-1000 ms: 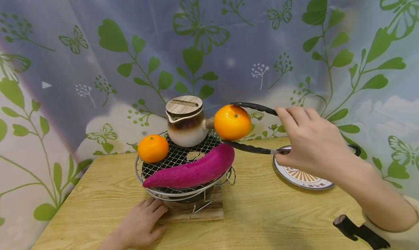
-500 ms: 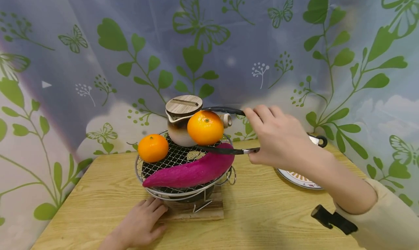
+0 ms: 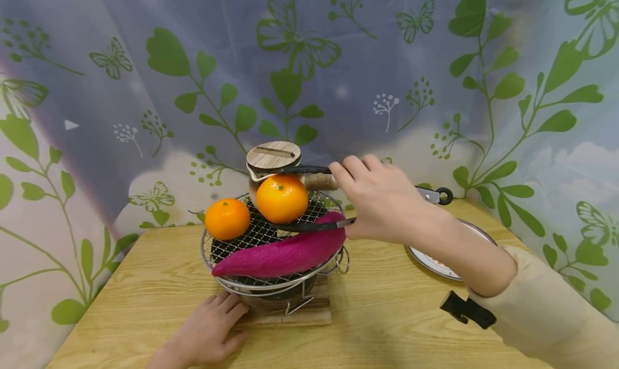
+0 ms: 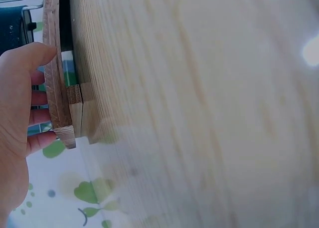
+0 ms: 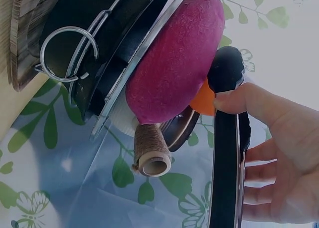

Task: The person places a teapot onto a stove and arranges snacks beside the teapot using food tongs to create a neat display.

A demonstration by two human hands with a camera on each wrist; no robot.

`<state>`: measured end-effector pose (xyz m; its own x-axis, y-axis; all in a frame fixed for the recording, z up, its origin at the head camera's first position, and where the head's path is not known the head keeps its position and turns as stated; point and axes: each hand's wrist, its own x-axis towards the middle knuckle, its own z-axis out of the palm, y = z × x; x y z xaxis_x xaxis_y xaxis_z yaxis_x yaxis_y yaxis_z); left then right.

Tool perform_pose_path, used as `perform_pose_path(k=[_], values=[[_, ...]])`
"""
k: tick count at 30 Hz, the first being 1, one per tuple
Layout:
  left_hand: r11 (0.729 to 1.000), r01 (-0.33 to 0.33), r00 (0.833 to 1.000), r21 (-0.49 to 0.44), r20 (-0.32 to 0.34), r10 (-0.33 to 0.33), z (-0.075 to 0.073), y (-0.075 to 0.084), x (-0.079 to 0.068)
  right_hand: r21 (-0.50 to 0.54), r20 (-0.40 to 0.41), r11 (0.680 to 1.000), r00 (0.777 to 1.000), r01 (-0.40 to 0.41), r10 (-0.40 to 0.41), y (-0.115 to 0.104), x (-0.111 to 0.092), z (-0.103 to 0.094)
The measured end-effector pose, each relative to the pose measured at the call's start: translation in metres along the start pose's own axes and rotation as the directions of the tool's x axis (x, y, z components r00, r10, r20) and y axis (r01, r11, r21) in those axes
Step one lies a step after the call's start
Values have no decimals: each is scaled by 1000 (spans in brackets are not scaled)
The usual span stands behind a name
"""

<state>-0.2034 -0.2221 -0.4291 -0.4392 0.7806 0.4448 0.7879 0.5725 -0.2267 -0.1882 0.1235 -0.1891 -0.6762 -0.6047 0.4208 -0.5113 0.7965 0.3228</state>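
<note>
My right hand [image 3: 382, 197] grips black-handled tongs [image 3: 314, 226], with a mandarin orange [image 3: 282, 199] between their arms. The orange hangs over the wire rack [image 3: 263, 230] of a small round grill, overlapping the teapot [image 3: 253, 189] behind it. A second orange [image 3: 227, 219] sits at the rack's left, and a long magenta vegetable like a sweet potato [image 3: 285, 255] lies along its front. In the right wrist view, the thumb presses the tongs [image 5: 227, 163]. My left hand [image 3: 208, 328] rests its fingers on the wooden board [image 4: 55, 88] under the grill.
At the right stands a round white plate [image 3: 425, 264], partly hidden behind my right forearm. The teapot's wrapped side handle [image 3: 319, 181] points right, close to the tongs. Wire rings [image 3: 342, 261] stick out from the grill's side. A printed curtain [image 3: 338, 89] hangs behind the wooden table [image 3: 387, 304].
My right hand has moved left and slightly down with the tongs, carrying the orange from beside the teapot to in front of it. The left hand stays in place.
</note>
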Motion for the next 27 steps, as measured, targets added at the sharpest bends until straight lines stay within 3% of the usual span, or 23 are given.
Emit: perform_pose_path(k=[10, 19, 27], values=[[1000, 10, 1000, 9, 20, -11, 0, 0, -1, -38, 25, 996, 997, 76, -75, 1, 17, 3], [1000, 12, 1000, 8, 23, -12, 0, -1, -1, 58, 211, 992, 970, 109, -119, 13, 33, -2], [1000, 3, 1000, 12, 11, -3, 0, 0, -1, 97, 272, 988, 952, 120, -142, 19, 47, 0]])
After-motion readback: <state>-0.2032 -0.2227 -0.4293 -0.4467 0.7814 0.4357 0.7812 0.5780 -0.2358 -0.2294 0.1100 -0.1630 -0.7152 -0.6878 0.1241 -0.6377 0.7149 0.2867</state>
